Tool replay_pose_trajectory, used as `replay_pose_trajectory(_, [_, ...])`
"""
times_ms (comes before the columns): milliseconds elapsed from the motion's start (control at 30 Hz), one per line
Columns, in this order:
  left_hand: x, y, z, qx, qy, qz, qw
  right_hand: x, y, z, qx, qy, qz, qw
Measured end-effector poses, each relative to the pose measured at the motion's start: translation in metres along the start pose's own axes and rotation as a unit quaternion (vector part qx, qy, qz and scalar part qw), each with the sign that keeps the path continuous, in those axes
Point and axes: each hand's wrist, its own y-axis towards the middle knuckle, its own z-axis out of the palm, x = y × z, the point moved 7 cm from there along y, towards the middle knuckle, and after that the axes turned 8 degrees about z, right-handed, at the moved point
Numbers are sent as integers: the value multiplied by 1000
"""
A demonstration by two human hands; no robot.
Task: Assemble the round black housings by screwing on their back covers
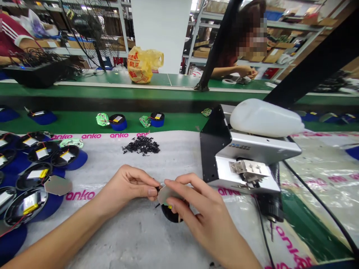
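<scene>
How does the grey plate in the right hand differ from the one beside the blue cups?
The held plate sits between fingers of the right hand; the other plate lies by the blue cups, with no hand touching it. The held plate is partly covered, while the other plate shows most of its face. Both look grey and flat.

A plastic-covered bench [123, 239] bears blue housings [77, 159], black pieces [142, 145], a machine [249, 147].

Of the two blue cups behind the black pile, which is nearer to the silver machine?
The right cup of the pair; the left cup stands farther from the machine.
</scene>
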Motion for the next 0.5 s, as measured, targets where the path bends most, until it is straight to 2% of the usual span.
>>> replay_pose_trajectory(133, [-4,-1,3,-12,17,2,1000,8,0,-1,-30,-54,-41,997])
replay_pose_trajectory(267, [-8,-2,4,-22,62,-5,998,13,1,3,-13,-84,-67,994])
replay_pose_trajectory(367, [-7,-1,5,-7,38,-18,999,15,1,3,-1,-123,-74,990])
replay_pose_trajectory(500, [-8,-2,5,-24,-4,-2,1000,15,1,3,23,-223,-79,971])
